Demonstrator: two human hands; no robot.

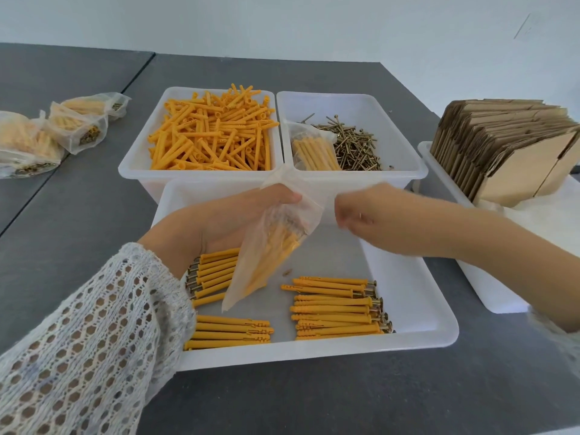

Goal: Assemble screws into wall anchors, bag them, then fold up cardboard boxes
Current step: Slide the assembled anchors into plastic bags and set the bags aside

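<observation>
Both hands, left and right, pinch one translucent bag of yellow anchors above three loose groups in the front tray; three filled bags lie on the counter.

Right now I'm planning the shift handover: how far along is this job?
Done: filled bags lie at far left. In hand: the left hand grips a part-filled bag while the right hand pinches its mouth. Left: assembled anchors in the tray, loose anchors, screws, and flat boxes unfolded.
</observation>
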